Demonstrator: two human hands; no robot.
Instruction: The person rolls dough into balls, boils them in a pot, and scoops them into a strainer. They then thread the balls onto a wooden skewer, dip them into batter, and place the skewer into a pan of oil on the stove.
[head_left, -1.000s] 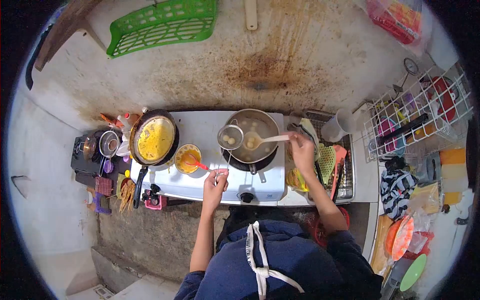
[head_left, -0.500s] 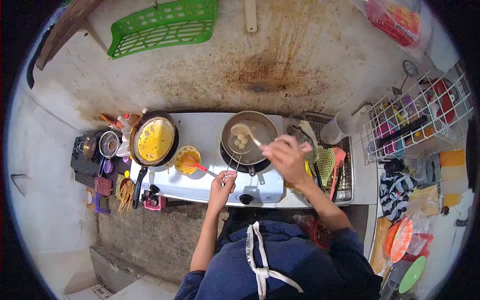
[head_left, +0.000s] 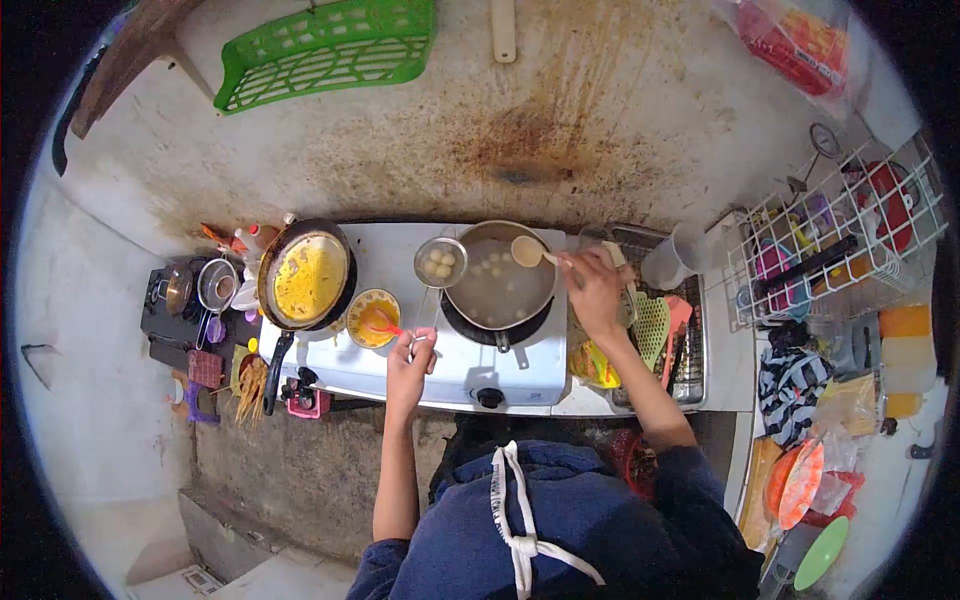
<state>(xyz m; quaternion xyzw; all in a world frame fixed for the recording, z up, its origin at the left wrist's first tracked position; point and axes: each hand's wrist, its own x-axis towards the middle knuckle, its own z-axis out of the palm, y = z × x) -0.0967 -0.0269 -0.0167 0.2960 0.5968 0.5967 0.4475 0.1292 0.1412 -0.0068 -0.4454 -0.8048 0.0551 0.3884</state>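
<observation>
OK so on the stove (head_left: 400, 376), the pan (head_left: 346, 300) sits on the left with egg (head_left: 310, 278) in it, handle pointing back toward the person. Right of that is a bowl (head_left: 352, 327) with a spoon (head_left: 384, 325) in it, then the pot (head_left: 520, 322) with balls (head_left: 490, 266) in it. The strainer (head_left: 440, 287) is just left of the pot with more balls inside, and the ladle (head_left: 526, 251) is over the pot's right side. The knob (head_left: 488, 398) is in front of the pot. Cup (head_left: 668, 260) is further right, then the wire basket (head_left: 792, 302). Wall (head_left: 620, 130) runs behind everything.
</observation>
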